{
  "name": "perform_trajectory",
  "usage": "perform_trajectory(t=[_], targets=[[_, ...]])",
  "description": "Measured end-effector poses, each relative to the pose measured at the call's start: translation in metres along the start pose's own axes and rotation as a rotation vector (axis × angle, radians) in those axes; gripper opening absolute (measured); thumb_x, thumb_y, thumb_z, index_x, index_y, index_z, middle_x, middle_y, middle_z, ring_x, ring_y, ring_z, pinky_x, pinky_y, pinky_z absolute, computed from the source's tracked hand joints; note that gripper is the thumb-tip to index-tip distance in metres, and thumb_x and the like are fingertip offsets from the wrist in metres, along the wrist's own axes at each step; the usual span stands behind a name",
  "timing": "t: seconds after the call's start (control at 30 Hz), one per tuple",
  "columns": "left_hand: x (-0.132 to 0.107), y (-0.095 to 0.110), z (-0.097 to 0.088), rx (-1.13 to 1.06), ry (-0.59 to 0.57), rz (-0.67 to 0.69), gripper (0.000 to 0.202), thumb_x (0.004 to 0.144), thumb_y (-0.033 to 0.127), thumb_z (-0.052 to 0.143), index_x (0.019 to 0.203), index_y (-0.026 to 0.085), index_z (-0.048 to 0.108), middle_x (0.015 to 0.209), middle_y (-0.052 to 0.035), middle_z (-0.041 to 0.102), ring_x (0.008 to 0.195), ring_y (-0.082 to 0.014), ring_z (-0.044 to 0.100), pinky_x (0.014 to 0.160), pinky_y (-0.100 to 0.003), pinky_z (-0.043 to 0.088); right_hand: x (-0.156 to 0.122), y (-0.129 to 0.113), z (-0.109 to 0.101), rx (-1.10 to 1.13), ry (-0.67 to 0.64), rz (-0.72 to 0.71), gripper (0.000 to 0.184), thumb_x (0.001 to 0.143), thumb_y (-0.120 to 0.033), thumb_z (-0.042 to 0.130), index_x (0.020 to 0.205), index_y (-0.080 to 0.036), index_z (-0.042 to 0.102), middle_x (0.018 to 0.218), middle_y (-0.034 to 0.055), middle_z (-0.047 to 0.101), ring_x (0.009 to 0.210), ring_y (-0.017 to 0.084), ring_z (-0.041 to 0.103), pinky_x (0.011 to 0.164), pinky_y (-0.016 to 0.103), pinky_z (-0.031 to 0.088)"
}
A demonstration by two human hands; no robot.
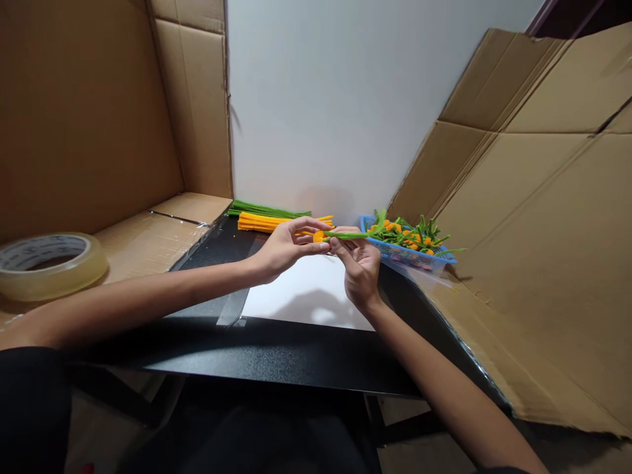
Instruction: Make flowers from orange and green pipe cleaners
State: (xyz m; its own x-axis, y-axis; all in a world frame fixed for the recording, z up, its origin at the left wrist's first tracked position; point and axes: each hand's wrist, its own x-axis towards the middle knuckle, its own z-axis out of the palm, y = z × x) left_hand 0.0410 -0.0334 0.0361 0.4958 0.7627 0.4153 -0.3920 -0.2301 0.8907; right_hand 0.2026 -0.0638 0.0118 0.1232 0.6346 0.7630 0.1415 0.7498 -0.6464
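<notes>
Between my two hands, above a white sheet [296,296], is a pipe-cleaner flower with an orange head [320,236] and a green stem [351,235]. My left hand [284,247] pinches the orange head between thumb and fingers. Closed around the green stem close to the head is my right hand [361,266], with the stem's free end sticking out to the right. Behind my left hand lie a bundle of orange pipe cleaners [257,222] and a bundle of green pipe cleaners [264,209].
A blue basket [419,259] heaped with orange and green pipe-cleaner pieces stands right of my right hand. A large roll of clear tape [54,263] lies on cardboard at the left. Cardboard walls [553,217] flank the black table [276,352].
</notes>
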Motion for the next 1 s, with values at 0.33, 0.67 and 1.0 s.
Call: perform_trajectory(t=[0.33,0.67,1.0], targets=[[-0.004,-0.003,-0.002,-0.024,0.121,-0.108,0.031,0.065,0.014,0.085,0.094,0.016,0.074,0.086,-0.0051,0.078,0.083,-0.0179,0.074,0.095,-0.044,0.055,-0.004,-0.007,-0.003,-0.454,0.038,-0.444,0.008,0.086,-0.016,0.071,0.087,-0.024,0.072,0.087,0.0038,0.07,0.084,0.02,0.068,0.077,0.038,0.059],[-0.003,-0.004,-0.001,-0.049,0.124,-0.07,0.033,0.067,0.024,0.089,0.095,0.016,0.074,0.093,-0.0063,0.078,0.088,-0.0179,0.073,0.093,-0.041,0.057,-0.001,-0.011,-0.003,-0.514,0.046,-0.47,0.009,0.087,-0.016,0.069,0.086,-0.024,0.071,0.086,0.0033,0.071,0.08,0.019,0.068,0.07,0.037,0.06],[-0.005,-0.01,0.001,-0.105,0.035,0.045,0.033,0.064,0.028,0.093,0.092,0.018,0.078,0.102,-0.0077,0.078,0.097,-0.0203,0.072,0.098,-0.041,0.055,-0.009,-0.012,0.004,-0.362,0.073,-0.226,0.006,0.089,-0.025,0.069,0.089,-0.021,0.073,0.086,0.0048,0.074,0.07,0.017,0.07,0.066,0.032,0.06]])
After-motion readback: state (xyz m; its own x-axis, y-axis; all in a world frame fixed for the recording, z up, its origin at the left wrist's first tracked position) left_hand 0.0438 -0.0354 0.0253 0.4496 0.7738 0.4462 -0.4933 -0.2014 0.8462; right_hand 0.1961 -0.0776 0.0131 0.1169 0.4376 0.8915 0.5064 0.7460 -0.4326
